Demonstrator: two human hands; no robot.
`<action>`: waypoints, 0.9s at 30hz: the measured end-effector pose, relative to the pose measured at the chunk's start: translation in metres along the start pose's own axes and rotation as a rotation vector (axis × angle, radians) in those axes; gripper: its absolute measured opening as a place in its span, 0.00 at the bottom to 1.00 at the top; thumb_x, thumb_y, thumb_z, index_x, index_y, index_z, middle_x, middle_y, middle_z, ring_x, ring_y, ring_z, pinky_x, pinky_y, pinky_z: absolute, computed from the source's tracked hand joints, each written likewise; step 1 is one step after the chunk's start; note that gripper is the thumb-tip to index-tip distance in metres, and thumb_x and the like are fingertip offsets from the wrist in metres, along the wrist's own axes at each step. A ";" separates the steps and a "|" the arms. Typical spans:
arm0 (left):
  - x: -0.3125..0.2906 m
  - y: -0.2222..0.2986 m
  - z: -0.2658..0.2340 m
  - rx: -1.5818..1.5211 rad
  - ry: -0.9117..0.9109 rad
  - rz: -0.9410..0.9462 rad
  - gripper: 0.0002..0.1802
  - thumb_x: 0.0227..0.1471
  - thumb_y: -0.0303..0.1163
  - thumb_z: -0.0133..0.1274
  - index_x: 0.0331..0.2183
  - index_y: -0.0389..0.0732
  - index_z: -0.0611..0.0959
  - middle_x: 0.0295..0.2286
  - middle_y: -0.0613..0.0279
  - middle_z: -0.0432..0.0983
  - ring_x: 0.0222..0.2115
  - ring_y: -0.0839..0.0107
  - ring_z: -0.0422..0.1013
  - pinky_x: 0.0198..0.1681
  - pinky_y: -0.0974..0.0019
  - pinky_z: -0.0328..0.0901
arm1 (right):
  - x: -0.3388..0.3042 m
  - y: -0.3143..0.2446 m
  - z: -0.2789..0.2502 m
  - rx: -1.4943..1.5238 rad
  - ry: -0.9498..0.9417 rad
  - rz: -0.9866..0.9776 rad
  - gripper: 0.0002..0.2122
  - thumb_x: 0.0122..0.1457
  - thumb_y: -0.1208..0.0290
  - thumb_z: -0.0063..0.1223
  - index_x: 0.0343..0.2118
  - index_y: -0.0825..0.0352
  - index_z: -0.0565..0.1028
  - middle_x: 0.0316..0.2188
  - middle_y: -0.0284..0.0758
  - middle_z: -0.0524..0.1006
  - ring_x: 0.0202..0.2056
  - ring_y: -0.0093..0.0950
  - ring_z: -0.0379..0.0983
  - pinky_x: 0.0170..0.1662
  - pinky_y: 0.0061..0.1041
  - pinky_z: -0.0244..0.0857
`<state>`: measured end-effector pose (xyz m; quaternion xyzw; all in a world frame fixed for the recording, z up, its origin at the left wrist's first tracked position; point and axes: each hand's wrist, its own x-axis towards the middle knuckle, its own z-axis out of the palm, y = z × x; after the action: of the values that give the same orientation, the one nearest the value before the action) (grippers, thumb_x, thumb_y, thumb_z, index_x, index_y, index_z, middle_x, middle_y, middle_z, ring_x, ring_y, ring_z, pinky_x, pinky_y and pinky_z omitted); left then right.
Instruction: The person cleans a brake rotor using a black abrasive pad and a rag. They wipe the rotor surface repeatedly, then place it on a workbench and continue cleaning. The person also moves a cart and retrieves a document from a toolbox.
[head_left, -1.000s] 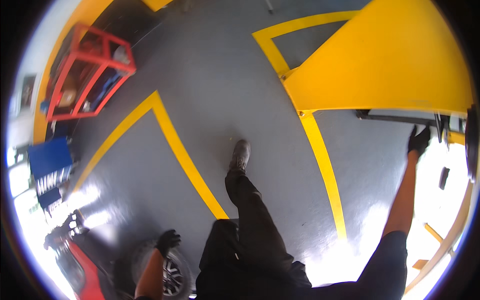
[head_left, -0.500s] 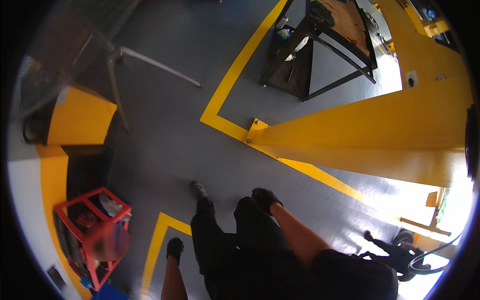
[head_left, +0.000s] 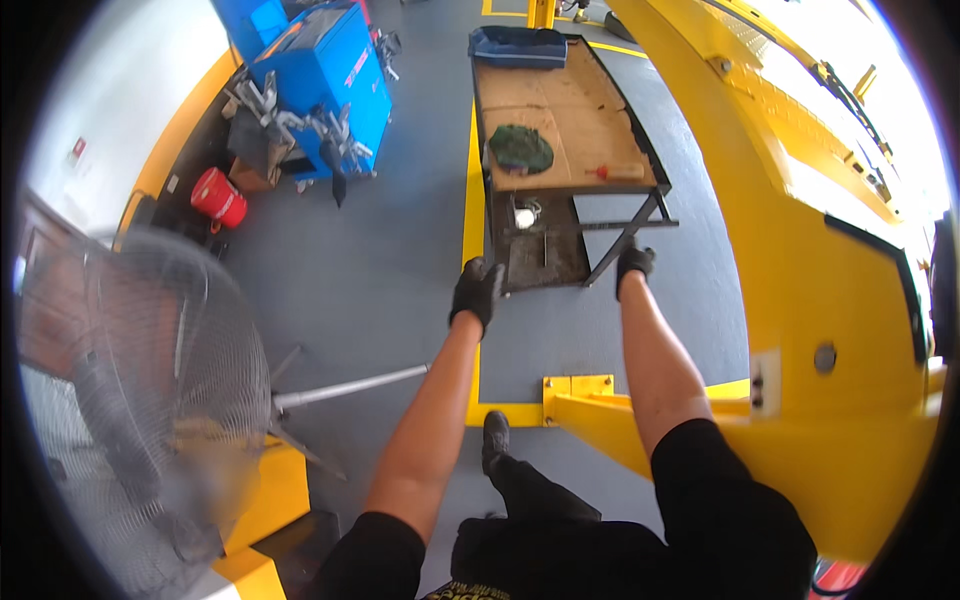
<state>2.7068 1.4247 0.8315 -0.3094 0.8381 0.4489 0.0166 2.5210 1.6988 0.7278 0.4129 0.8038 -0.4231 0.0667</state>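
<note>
Both of my arms reach forward, in black gloves. My left hand (head_left: 477, 293) is in the air before the near left corner of a black metal cart (head_left: 650, 205), fingers loosely apart and holding nothing I can see. Near the cart's right leg is my right hand (head_left: 634, 264), its fingers partly spread; whether it touches the frame I cannot tell. Brown cardboard (head_left: 565, 110) covers the cart's top. On it lie a crumpled green cloth (head_left: 522, 148), a tan-and-red hand tool (head_left: 614, 172) and, at the far end, a dark blue tray (head_left: 518, 48). A white object (head_left: 526, 216) sits on the lower shelf.
To the right rises a large yellow post (head_left: 760, 270), bolted down near my feet. A caged fan (head_left: 150, 400) stands at left, its stand leg (head_left: 355, 385) stretching across the floor. Farther off are a blue machine (head_left: 335, 85) and a red bucket (head_left: 218, 198).
I have turned and come up facing the cart, which was at the upper right before. Both my hands have risen from beside my legs and now reach forward toward it.
</note>
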 end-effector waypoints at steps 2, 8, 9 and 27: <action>0.057 0.078 0.045 0.185 -0.013 -0.048 0.43 0.54 0.60 0.55 0.60 0.40 0.69 0.52 0.45 0.74 0.53 0.46 0.71 0.54 0.49 0.67 | 0.135 0.012 -0.015 -0.107 0.271 0.101 0.38 0.57 0.43 0.58 0.64 0.65 0.62 0.63 0.54 0.63 0.58 0.52 0.69 0.56 0.45 0.68; 0.178 0.047 0.091 0.248 -0.021 -0.334 0.44 0.51 0.50 0.56 0.63 0.39 0.62 0.56 0.39 0.67 0.57 0.43 0.66 0.59 0.45 0.62 | 0.129 -0.102 0.019 -0.257 0.387 0.119 0.28 0.64 0.42 0.42 0.55 0.61 0.71 0.56 0.49 0.68 0.59 0.50 0.64 0.57 0.50 0.64; 0.182 0.048 0.101 0.217 -0.001 -0.333 0.43 0.51 0.47 0.56 0.63 0.38 0.62 0.57 0.39 0.66 0.58 0.43 0.65 0.60 0.46 0.62 | 0.133 -0.105 0.026 -0.322 0.446 0.122 0.25 0.65 0.44 0.42 0.51 0.62 0.73 0.51 0.48 0.72 0.56 0.51 0.67 0.54 0.50 0.66; 0.394 0.117 0.076 0.033 -0.112 -0.390 0.50 0.47 0.37 0.60 0.62 0.34 0.50 0.51 0.36 0.68 0.50 0.40 0.71 0.53 0.48 0.67 | 0.202 -0.308 0.166 -0.668 0.396 -0.071 0.17 0.68 0.53 0.44 0.47 0.60 0.75 0.60 0.40 0.68 0.63 0.44 0.60 0.56 0.47 0.64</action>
<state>2.3075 1.3312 0.7527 -0.4401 0.7671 0.4401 0.1551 2.1273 1.6069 0.7230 0.4141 0.9083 -0.0523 0.0262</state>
